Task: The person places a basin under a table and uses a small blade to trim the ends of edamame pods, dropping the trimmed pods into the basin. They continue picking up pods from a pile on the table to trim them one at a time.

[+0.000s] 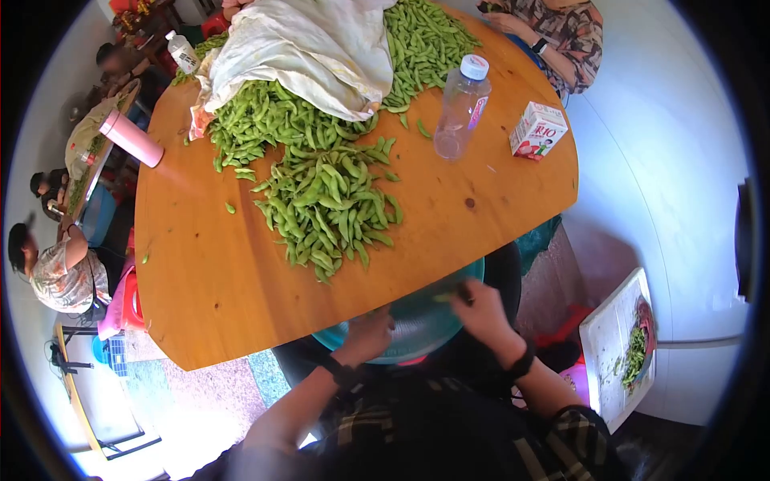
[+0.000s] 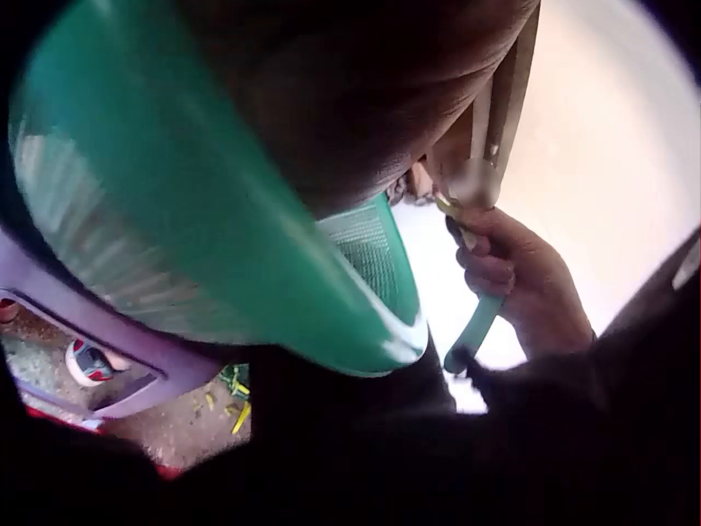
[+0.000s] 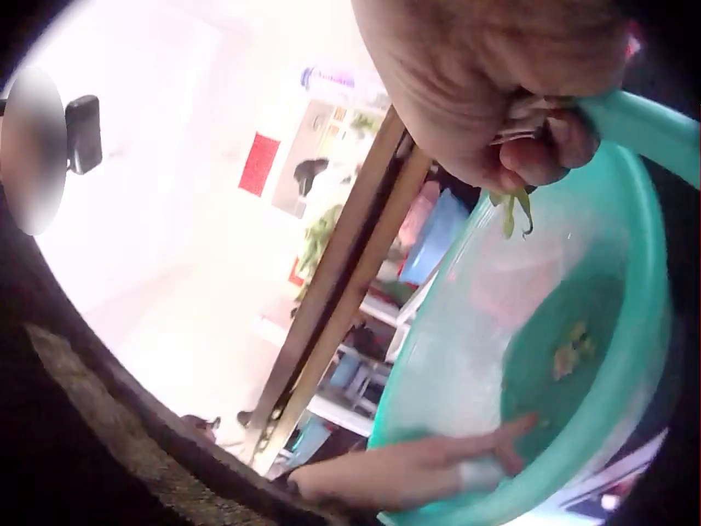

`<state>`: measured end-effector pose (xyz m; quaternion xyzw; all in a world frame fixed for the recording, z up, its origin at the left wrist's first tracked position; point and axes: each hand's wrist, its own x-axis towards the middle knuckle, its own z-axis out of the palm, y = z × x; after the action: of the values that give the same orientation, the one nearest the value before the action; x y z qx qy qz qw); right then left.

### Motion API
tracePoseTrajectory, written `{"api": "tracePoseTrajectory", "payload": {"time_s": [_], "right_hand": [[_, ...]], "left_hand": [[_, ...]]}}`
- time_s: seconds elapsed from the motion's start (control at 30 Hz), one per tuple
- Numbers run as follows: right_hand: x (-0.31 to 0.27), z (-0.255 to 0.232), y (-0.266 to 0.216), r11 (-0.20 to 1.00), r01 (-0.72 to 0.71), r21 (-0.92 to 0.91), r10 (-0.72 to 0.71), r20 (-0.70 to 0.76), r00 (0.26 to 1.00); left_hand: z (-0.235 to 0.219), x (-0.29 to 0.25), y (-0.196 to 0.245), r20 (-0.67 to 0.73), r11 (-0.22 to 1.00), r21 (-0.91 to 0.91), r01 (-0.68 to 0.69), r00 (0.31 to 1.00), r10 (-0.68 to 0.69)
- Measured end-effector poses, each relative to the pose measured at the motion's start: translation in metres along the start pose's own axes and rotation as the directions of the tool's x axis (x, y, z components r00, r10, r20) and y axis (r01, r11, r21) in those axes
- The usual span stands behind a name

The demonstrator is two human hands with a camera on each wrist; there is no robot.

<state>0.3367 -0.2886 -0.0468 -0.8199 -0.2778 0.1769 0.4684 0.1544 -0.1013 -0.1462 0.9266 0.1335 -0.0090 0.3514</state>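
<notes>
My right hand (image 1: 484, 314) is above the right side of a green plastic basin (image 1: 413, 338) below the table edge. Its fingers curl round a green-handled tool (image 2: 478, 332), whose working end is hidden by the hand. Green pod bits (image 3: 513, 210) poke out below those fingertips in the right wrist view. On the basin's other side, my left hand (image 1: 367, 337) reaches over the rim; in the right wrist view its fingers (image 3: 482, 447) stretch inward, holding nothing visible. A few pale green scraps (image 3: 572, 353) lie in the basin.
On the wooden table (image 1: 216, 280) sit a heap of green soybean pods (image 1: 329, 200), a white cloth (image 1: 297, 56), a clear bottle (image 1: 461, 112), a drink carton (image 1: 539, 131) and a pink tumbler (image 1: 132, 138). A white foam box (image 1: 597, 345) with green scraps stands right. Other people sit around.
</notes>
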Motion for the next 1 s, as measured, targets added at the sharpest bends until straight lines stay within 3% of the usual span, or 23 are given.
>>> {"api": "tracePoseTrajectory", "payload": {"time_s": [0.03, 0.07, 0.1, 0.13, 0.17, 0.23, 0.33, 0.47, 0.53, 0.63, 0.77, 0.83, 1.0], "right_hand": [[-0.006, -0.009, 0.012, 0.999, -0.005, 0.033, 0.009, -0.107, 0.994], [-0.012, -0.02, 0.006, 0.994, -0.087, 0.073, 0.097, -0.141, 0.985], [-0.019, -0.028, 0.009, 0.986, -0.152, 0.066, 0.161, -0.178, 0.971], [-0.028, -0.033, 0.014, 0.974, -0.217, 0.058, 0.225, -0.214, 0.951], [-0.036, -0.033, 0.018, 0.971, -0.234, 0.059, 0.241, -0.223, 0.945], [-0.05, -0.027, 0.027, 0.935, -0.34, 0.102, 0.355, -0.27, 0.895], [-0.056, -0.013, 0.026, 0.963, -0.247, 0.11, 0.269, -0.303, 0.914], [-0.047, -0.016, 0.021, 0.981, -0.191, 0.019, 0.19, -0.263, 0.946], [-0.04, -0.022, 0.022, 0.989, -0.054, -0.137, 0.017, -0.256, 0.967], [-0.042, -0.023, 0.013, 0.999, -0.038, -0.03, 0.03, -0.232, 0.972], [-0.051, -0.023, 0.011, 0.999, -0.046, -0.022, 0.04, -0.229, 0.973], [-0.053, -0.029, 0.011, 0.965, -0.26, 0.044, 0.264, -0.162, 0.951], [-0.051, -0.077, 0.058, 0.976, -0.169, -0.139, 0.099, -0.405, 0.909]], "left_hand": [[0.002, -0.006, -0.01, -0.012, 0.959, 0.252, -0.132, 0.99, 0.14], [0.0, -0.011, -0.018, -0.024, 0.838, 0.495, -0.229, 0.961, 0.276], [-0.006, -0.012, -0.019, 0.2, 0.868, 0.444, -0.224, 0.969, 0.147], [-0.01, -0.013, -0.019, 0.418, 0.895, 0.397, -0.203, 0.908, 0.021], [-0.015, -0.01, -0.018, 0.434, 0.896, 0.389, -0.216, 0.901, 0.029], [-0.028, 0.001, -0.012, 0.566, 0.992, 0.125, 0.022, 0.82, -0.09], [-0.042, 0.009, 0.005, 0.628, 0.985, 0.173, 0.019, 0.768, -0.126], [-0.031, -0.001, 0.009, 0.58, 0.982, 0.185, 0.034, 0.803, -0.137], [-0.033, -0.003, 0.01, 0.567, 0.984, 0.164, 0.065, 0.81, -0.147], [-0.034, -0.007, 0.013, 0.597, 0.988, 0.15, 0.031, 0.794, -0.115], [-0.033, -0.007, 0.019, 0.582, 0.974, 0.227, 0.001, 0.801, -0.137], [-0.037, -0.001, 0.022, 0.62, 0.973, 0.228, 0.028, 0.766, -0.168], [-0.034, 0.001, 0.02, 0.626, 0.98, 0.198, -0.03, 0.773, -0.104]]}}
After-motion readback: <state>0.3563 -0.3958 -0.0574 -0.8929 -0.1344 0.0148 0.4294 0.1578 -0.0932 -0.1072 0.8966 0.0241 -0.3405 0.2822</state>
